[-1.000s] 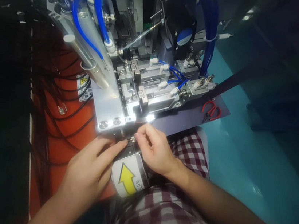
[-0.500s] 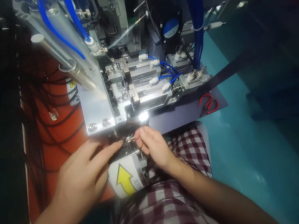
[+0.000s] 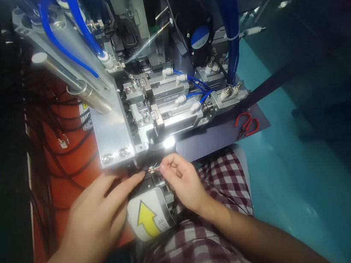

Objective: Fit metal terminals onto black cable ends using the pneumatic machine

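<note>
Several thin coloured wires [image 3: 156,168] fan out from the end of a dark cable [image 3: 147,171] over a small metal fixture in front of the machine. My right hand [image 3: 182,177] is closed, its thumb and forefinger pinching the wires' free ends. My left hand [image 3: 100,208] comes in from the lower left, with one fingertip against the cable just beside the wires. Its other fingertips are hidden beneath the metal plate [image 3: 104,128]. Right below the wires is a rounded white cover [image 3: 133,221] bearing a yellow arrow.
Metal slides and cylinders [image 3: 177,114] with blue air hoses [image 3: 234,40] stand just beyond my hands. A bright lamp [image 3: 169,142] shines close to my right hand. Red-handled pliers [image 3: 246,125] lie on the grey board at right. Dark cables [image 3: 69,173] trail over the orange surface at left.
My right hand has shifted slightly down and right, and its fingers have turned a little around the wires. The left hand keeps its place at the cable. The whole view has moved slightly.
</note>
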Demonstrator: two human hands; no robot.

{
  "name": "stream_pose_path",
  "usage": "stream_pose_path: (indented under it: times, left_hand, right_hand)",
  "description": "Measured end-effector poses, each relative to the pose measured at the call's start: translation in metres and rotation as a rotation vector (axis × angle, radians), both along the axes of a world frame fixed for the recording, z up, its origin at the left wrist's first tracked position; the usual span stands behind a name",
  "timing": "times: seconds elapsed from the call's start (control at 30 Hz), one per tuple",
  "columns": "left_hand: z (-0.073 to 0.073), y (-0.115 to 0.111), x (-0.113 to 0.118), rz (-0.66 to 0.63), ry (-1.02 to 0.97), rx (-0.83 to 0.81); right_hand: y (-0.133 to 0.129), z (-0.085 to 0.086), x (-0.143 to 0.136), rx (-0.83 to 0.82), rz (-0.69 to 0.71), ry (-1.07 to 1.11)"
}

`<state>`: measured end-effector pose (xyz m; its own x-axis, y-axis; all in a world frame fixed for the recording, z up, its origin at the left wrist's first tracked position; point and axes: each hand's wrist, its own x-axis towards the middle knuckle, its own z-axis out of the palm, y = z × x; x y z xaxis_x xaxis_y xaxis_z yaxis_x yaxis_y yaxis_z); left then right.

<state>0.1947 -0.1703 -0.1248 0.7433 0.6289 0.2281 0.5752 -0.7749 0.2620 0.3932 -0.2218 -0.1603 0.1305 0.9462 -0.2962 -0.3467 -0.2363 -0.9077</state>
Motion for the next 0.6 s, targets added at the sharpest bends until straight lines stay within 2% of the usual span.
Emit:
stream_pose_path:
  times: [0.27,0.43,0.6]
  left_hand:
    - [0.002,-0.001,0.0009,0.002,-0.002,0.003]
    - [0.0036,-0.0006,0.001,-0.014,-0.01,0.021]
    - [0.0025,-0.0003,0.0028,-0.01,-0.024,0.049]
  right_hand:
    - [0.0046,0.0034,0.0006,0.008,0.001,-0.054]
    - [0.0052,-0.0002,0.0031,-0.045,0.08,0.019]
    - [0.0081,-0.0014,-0.0018,0.014,0.065,-0.198]
